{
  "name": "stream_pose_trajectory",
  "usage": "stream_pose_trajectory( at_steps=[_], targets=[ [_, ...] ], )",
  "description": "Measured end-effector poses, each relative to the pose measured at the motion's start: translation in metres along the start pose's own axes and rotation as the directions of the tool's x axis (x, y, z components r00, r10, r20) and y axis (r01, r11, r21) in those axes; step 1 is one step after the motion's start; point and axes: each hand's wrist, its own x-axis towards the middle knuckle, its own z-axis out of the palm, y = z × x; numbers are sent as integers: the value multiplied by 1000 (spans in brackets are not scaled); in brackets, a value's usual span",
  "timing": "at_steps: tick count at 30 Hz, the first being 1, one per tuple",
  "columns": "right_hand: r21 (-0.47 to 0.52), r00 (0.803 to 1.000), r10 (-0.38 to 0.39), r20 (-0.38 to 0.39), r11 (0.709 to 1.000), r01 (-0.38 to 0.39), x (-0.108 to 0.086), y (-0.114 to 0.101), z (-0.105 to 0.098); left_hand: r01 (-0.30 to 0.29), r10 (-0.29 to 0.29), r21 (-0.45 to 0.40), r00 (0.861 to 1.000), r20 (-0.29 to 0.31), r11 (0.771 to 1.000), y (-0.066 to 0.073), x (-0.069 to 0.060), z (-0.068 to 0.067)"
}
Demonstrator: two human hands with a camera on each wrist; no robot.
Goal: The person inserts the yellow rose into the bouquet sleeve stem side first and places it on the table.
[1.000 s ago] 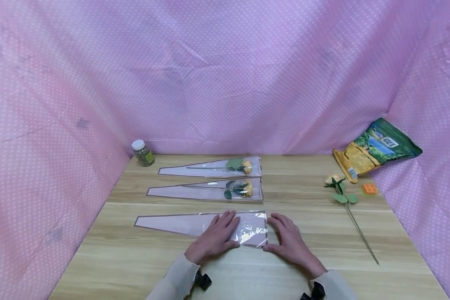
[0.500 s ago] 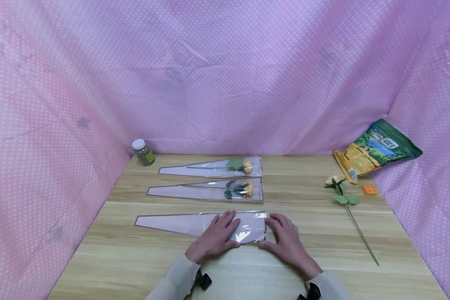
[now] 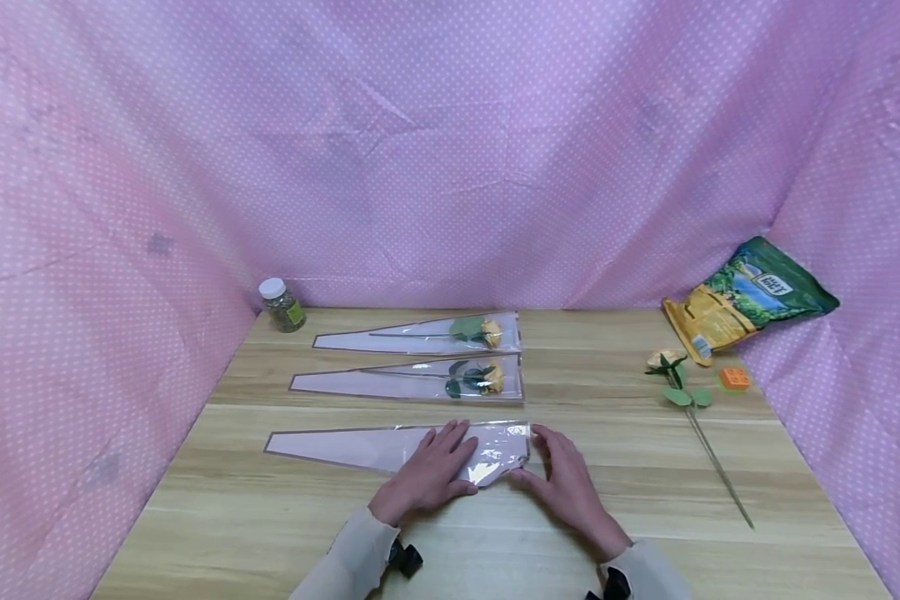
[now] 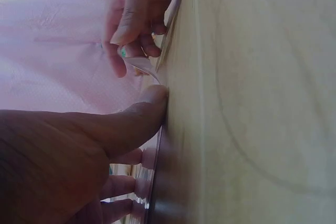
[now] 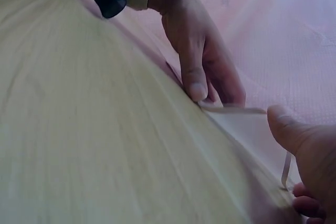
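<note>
A tapered clear flower sleeve with a dark border lies flat near the front of the table, its wide end to the right. My left hand rests on it with fingers spread, pressing it to the table. At the wide end, my right hand holds the near corner between thumb and curled fingers, and that corner is bent up off the wood. In the right wrist view the lifted sleeve edge runs from my left thumb to my right thumb. The left wrist view shows the raised corner at my right fingers.
Two sleeves, each holding a yellow rose, lie behind. A loose cream rose lies at the right by an orange block. A green-yellow bag leans at the back right; a white-capped jar stands back left. Pink cloth surrounds the table.
My right hand has moved left and slightly inward, and the sleeve's near right corner has gone from flat to bent up. My left hand stays in place.
</note>
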Motion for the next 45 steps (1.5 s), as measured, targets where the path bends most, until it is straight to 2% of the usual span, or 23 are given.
stream_pose_trajectory(
  at_steps=[3,6,8,12,14,16,19,20,22,23,24,27,31,34,36,41,45],
  targets=[
    [90,998,46,31,995,-48,1,-5,1,0,0,10,1000,0,1000,1,-1,0],
    [218,990,107,90,968,-125,2,-9,-1,6,-6,7,1000,5,1000,2,-1,-1],
    [305,981,148,129,935,-181,2,-12,-2,9,-9,2,1000,6,1000,2,-1,-1],
    [464,958,213,191,841,-279,3,-15,-6,4,-4,0,1000,1,1000,3,-1,-2],
    [546,949,230,215,777,-312,3,-17,-9,0,0,5,1000,-1,1000,4,-1,-3],
    [623,933,255,253,695,-359,3,-18,-11,0,0,9,1000,-2,1000,4,-1,-3],
    [737,906,279,317,529,-421,4,-20,-13,8,-8,24,1000,4,1000,5,0,-3],
    [758,897,287,338,482,-440,4,-20,-13,11,-11,30,1000,6,999,5,0,-4],
    [794,889,288,357,408,-451,4,-21,-13,18,-18,47,1000,9,999,6,0,-4],
    [805,887,288,361,384,-453,4,-21,-13,21,-22,56,1000,9,998,6,1,-4],
    [810,886,288,363,372,-453,4,-21,-14,24,-24,66,1000,9,998,7,1,-4],
    [812,887,282,367,368,-453,4,-22,-15,6,-5,96,1000,-13,995,8,1,-4],
    [793,880,282,383,388,-469,6,-22,-17,-57,62,72,996,-62,996,12,1,-8],
    [780,874,291,389,400,-481,7,-22,-17,-72,71,-24,995,-72,997,16,3,-11],
    [776,872,293,392,404,-484,8,-21,-17,-61,55,-92,996,-72,994,18,5,-13],
    [773,868,297,397,401,-491,11,-22,-16,-28,6,-214,995,-101,976,19,9,-11],
    [760,865,296,404,417,-498,12,-24,-19,-19,-19,-292,991,-129,956,18,12,-9]
  ],
)
